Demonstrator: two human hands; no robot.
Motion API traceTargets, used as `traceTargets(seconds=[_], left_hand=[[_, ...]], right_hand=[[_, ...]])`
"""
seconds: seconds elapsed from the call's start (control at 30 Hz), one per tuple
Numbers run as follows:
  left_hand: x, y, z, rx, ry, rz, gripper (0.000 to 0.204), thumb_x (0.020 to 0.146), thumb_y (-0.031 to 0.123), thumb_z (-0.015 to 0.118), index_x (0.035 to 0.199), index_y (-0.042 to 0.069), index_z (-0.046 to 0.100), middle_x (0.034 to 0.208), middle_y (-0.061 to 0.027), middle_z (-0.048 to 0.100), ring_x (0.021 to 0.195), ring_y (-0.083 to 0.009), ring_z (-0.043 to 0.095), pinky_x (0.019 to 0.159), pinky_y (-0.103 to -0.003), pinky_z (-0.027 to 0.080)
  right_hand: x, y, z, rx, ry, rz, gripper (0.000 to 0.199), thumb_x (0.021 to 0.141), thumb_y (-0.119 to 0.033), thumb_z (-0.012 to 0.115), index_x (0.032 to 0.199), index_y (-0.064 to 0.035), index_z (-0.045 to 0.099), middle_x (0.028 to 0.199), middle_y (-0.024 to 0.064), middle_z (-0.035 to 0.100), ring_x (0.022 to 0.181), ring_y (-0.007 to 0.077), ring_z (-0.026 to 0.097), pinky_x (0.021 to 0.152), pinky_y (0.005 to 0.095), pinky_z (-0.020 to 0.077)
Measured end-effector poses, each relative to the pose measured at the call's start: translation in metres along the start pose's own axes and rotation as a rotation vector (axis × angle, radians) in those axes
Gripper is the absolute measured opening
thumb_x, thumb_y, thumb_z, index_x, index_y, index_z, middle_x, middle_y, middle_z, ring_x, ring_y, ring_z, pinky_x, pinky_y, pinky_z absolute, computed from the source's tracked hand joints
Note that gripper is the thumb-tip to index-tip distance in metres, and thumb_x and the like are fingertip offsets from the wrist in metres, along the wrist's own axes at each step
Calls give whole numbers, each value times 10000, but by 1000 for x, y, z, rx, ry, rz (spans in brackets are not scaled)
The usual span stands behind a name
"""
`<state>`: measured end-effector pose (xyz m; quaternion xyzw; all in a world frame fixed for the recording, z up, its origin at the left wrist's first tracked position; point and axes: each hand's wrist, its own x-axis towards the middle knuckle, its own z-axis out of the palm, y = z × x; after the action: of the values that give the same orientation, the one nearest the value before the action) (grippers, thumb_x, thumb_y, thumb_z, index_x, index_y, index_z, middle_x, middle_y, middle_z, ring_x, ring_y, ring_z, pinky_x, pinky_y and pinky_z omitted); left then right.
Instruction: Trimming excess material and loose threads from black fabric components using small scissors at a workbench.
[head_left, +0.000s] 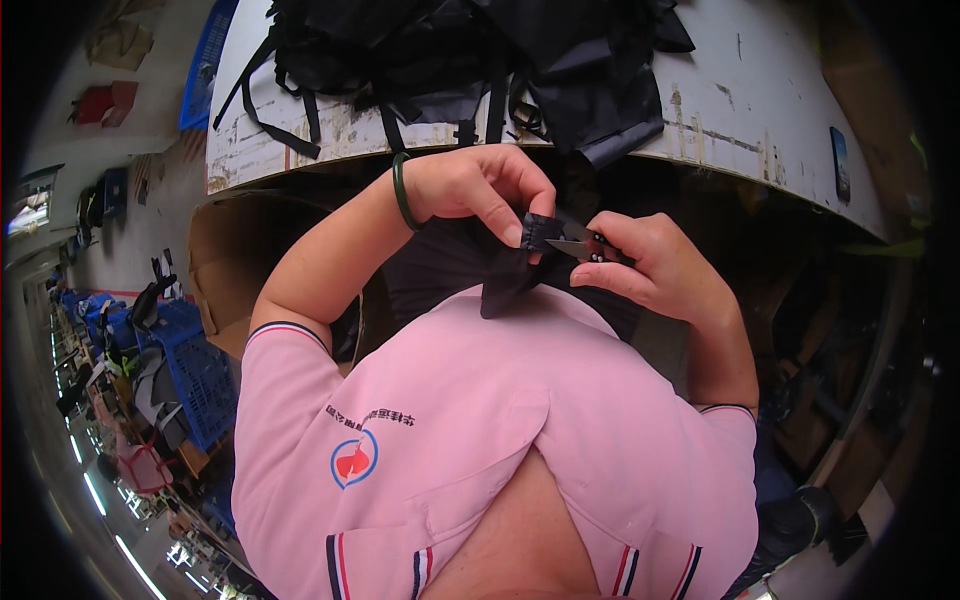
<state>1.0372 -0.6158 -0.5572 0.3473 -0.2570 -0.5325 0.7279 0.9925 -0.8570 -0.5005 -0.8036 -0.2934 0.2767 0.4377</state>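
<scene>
My left hand [490, 192] pinches a small piece of black fabric [510, 282] between thumb and fingers, with a gathered or stitched end at the top. The rest of the fabric hangs down in front of my pink shirt. In my right hand [655, 262] is a pair of thread snips [575, 247], closed in by the thumb and fingers. The pointed blades reach left to the fabric's upper end, beside my left fingertips. Whether the blades touch the cloth or a thread is too small to tell.
A white worn table [740, 110] lies ahead, its near edge just past my hands. Black fabric pieces with straps [440, 60] are heaped on it. A phone [840, 165] rests at its right. A cardboard box [235, 260] and blue crates [195, 375] stand to the left.
</scene>
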Motion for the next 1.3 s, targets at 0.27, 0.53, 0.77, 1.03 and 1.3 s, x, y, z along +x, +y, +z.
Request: traceTargets(seconds=[0.27,0.53,0.77,1.03,1.3], left_hand=[[4,2,3,23,-72,-152,143,712,13,685,837,-38,637,813,-92,670,748,-131,624,738,-228,470],[3,3,5,38,-57,-203,122,714,7,673,822,-34,631,801,-78,667,732,-116,614,726,-224,467],[4,-1,5,77,-75,-250,111,720,23,678,809,-19,628,762,-49,647,704,-91,583,704,-204,444],[-3,-23,14,53,569,184,146,765,-7,680,901,-21,628,865,-43,624,820,-107,599,773,-229,480],[5,-22,30,116,680,417,167,801,-39,647,965,-27,621,931,-60,623,873,-117,608,810,-237,504]], right_hand=[[6,2,6,-63,-19,-133,291,783,-257,721,772,-26,545,575,91,502,483,230,486,460,305,363],[7,-1,3,-54,-82,-103,368,813,-352,666,724,-29,514,555,135,501,494,305,506,469,355,380],[9,5,1,-76,-122,-129,356,821,-334,664,712,-25,527,561,139,505,489,281,502,469,339,377],[3,1,11,-20,207,125,339,770,-303,732,752,-25,539,561,103,529,461,233,491,463,303,375],[12,-1,21,-187,410,-25,286,780,-232,736,815,-22,545,557,68,491,462,133,426,450,252,347]])
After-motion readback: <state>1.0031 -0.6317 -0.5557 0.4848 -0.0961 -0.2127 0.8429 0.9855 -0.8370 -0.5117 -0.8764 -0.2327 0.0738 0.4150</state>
